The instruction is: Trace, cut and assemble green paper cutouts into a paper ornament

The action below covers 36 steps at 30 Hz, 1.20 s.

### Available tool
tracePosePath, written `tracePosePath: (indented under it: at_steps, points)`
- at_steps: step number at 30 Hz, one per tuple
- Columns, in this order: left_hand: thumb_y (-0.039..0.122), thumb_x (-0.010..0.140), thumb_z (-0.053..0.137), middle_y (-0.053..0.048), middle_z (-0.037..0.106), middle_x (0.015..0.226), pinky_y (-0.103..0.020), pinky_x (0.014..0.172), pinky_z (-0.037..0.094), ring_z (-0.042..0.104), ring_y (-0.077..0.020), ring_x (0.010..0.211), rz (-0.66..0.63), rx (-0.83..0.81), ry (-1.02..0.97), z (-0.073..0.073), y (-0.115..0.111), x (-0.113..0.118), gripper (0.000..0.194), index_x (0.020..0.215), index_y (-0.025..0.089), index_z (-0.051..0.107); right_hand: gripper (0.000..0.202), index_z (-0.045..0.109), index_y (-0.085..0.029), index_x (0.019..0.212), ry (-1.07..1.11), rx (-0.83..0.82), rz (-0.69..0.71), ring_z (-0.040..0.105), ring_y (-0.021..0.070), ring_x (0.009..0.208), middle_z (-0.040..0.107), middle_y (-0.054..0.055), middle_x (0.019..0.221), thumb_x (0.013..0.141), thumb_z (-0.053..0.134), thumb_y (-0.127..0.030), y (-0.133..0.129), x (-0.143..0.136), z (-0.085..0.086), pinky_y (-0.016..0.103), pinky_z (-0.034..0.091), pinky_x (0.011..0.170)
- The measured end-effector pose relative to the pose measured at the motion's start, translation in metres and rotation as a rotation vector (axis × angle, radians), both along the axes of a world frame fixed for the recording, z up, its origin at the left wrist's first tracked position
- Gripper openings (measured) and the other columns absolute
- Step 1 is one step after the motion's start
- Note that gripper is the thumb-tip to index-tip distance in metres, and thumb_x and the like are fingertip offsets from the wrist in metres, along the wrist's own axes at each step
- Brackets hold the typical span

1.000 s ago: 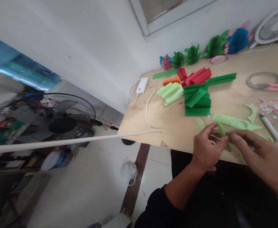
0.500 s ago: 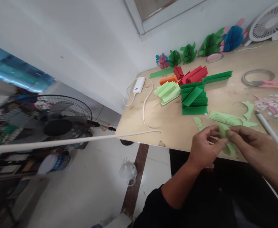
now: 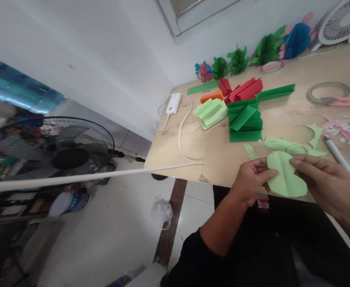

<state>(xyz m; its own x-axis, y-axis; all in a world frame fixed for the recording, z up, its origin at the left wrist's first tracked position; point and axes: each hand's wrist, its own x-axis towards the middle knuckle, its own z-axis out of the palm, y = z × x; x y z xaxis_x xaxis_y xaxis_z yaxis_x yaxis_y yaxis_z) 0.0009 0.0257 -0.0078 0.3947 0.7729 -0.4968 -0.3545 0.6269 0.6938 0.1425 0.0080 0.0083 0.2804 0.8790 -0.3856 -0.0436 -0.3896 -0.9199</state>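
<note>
Between my hands is a light-green paper cutout (image 3: pixel 285 175) with rounded lobes and a crease down its middle, spread nearly flat above the table's front edge. My left hand (image 3: pixel 251 179) pinches its left side between thumb and fingers. On the opposite side, my right hand (image 3: pixel 324 179) grips the upper right edge, thumb in front. Light-green paper scraps (image 3: pixel 288 146) with curved cut edges lie just beyond the hands. Behind them sit a folded dark-green paper stack (image 3: pixel 245 123) and a pleated light-green paper piece (image 3: pixel 211 113).
Red folded paper (image 3: pixel 246 91), a white power bank (image 3: pixel 174 103) with its cable, and a white pen (image 3: pixel 343 161) lie on the wooden table (image 3: pixel 175 143). Pink-handled scissors (image 3: pixel 342 101) rest by a tape roll. Paper figures (image 3: pixel 237 61) and a small fan (image 3: pixel 342 24) line the wall. A floor fan (image 3: pixel 70 159) stands left.
The light-green cutout was folded and seen narrow; now it is opened out and faces me. My hands have moved slightly apart. The view has shifted a little.
</note>
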Motion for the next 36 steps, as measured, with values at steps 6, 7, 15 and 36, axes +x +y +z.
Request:
tracePosePath:
  at_steps: [6, 7, 15, 36]
  points:
    - [0.032, 0.044, 0.086, -0.005, 0.068, 0.08, -0.025, 0.059, 0.046, 0.059, -0.0125, 0.064, -0.004, -0.002, -0.063, 0.009, -0.002, -0.003, 0.052, 0.089, 0.012, 0.069, 0.042, 0.067, -0.021, 0.069, 0.198, -0.105, -0.08, 0.053, 0.0109, 0.061, 0.061, 0.001, 0.07, 0.038, 0.081, -0.045, -0.001, -0.002, 0.005, 0.021, 0.047, 0.05]
    - [0.031, 0.044, 0.087, -0.005, 0.068, 0.08, -0.026, 0.061, 0.048, 0.06, -0.0132, 0.065, -0.003, 0.0, -0.076, 0.01, -0.003, -0.003, 0.052, 0.089, 0.013, 0.069, 0.042, 0.067, -0.021, 0.069, 0.212, -0.113, -0.088, 0.053, 0.011, 0.061, 0.061, 0.001, 0.07, 0.036, 0.082, -0.044, -0.001, -0.002, 0.005, 0.021, 0.048, 0.051]
    - [0.032, 0.044, 0.086, -0.005, 0.068, 0.08, -0.028, 0.064, 0.049, 0.061, -0.0142, 0.067, -0.003, 0.042, -0.066, 0.013, -0.005, -0.004, 0.054, 0.091, 0.012, 0.068, 0.043, 0.066, -0.021, 0.068, 0.217, -0.115, -0.134, 0.051, 0.0096, 0.058, 0.057, -0.002, 0.061, 0.035, 0.083, -0.042, -0.004, 0.0, 0.003, 0.019, 0.046, 0.05]
    - [0.03, 0.049, 0.083, -0.004, 0.07, 0.079, -0.028, 0.069, 0.049, 0.06, -0.0128, 0.067, 0.011, 0.102, 0.0, 0.006, -0.009, 0.001, 0.053, 0.097, 0.014, 0.068, 0.04, 0.065, -0.022, 0.079, -0.12, -0.028, -0.037, 0.048, 0.0108, 0.059, 0.057, -0.002, 0.064, 0.058, 0.071, -0.056, -0.011, 0.004, -0.01, 0.024, 0.036, 0.051]
